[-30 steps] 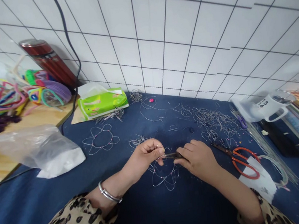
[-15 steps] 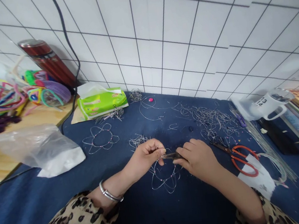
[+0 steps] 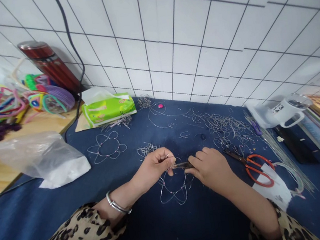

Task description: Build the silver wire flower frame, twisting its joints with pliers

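Observation:
My left hand (image 3: 160,163) pinches the upper rim of a flower-shaped wire ring (image 3: 173,192), which has looped petals and small pink beads. The ring hangs below my fingers, over the blue cloth. My right hand (image 3: 211,168) is closed around a pair of pliers (image 3: 183,165), mostly covered by the palm. The pliers' slim jaws point left and meet the wire at my left fingertips; whether they grip it I cannot tell. A second wire flower (image 3: 107,147) lies flat to the left.
Orange-handled scissors (image 3: 259,170) and a white mug (image 3: 288,110) are on the right. Tangled wire pieces (image 3: 227,123) lie behind my right hand. A green tissue pack (image 3: 109,110), a plastic bag (image 3: 45,159) and a red thermos (image 3: 51,65) stand left. A tiled wall closes the back.
Both hands keep their holds at nearly the same spot. The wire flower has turned slightly beneath my left fingers, and the whole view has shifted a little.

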A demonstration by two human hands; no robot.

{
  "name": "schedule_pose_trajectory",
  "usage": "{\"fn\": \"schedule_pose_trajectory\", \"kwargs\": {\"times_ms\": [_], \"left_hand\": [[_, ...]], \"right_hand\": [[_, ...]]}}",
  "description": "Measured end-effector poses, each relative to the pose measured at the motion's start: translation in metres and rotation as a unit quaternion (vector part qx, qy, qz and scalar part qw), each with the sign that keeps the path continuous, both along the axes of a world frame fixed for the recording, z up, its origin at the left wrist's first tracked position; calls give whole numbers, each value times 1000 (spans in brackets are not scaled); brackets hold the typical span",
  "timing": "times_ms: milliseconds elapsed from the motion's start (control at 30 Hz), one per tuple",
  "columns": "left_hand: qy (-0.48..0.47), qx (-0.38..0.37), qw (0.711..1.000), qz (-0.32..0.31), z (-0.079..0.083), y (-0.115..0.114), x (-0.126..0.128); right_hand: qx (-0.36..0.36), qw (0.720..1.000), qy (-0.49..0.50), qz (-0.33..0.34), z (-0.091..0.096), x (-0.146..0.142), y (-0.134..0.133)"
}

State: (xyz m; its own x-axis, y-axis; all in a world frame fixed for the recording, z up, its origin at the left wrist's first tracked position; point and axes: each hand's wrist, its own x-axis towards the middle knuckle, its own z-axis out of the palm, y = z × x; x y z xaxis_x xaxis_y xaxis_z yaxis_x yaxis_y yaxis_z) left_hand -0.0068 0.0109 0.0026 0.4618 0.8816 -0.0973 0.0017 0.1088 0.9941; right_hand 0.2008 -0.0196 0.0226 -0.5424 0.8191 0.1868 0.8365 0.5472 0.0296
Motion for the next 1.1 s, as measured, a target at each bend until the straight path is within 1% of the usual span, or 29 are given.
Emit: {"fn": "schedule_pose_trajectory", "kwargs": {"times_ms": [100, 333, 567, 667, 867, 1000, 1100], "left_hand": [[7, 7, 1000, 3, -2, 0, -1], [15, 21, 1000, 11, -2, 0, -1], [-9, 0, 1000, 7, -1, 2, -1], [-3, 17, 1000, 15, 1, 3, -2], [52, 86, 994, 43, 3, 0, -2], [69, 113, 986, 103, 2, -4, 0], [56, 127, 979, 147, 3, -6, 1]], "right_hand": [[14, 1000, -8, 2, 0, -1, 1], [13, 1000, -3, 7, -2, 0, 1], [29, 999, -15, 34, 0, -2, 0], [28, 999, -6, 38, 0, -2, 0], [-19, 998, 54, -26, 0, -2, -3], [-18, 995, 60, -83, 10, -6, -7], [-18, 991, 74, -112, 19, -7, -7]]}}
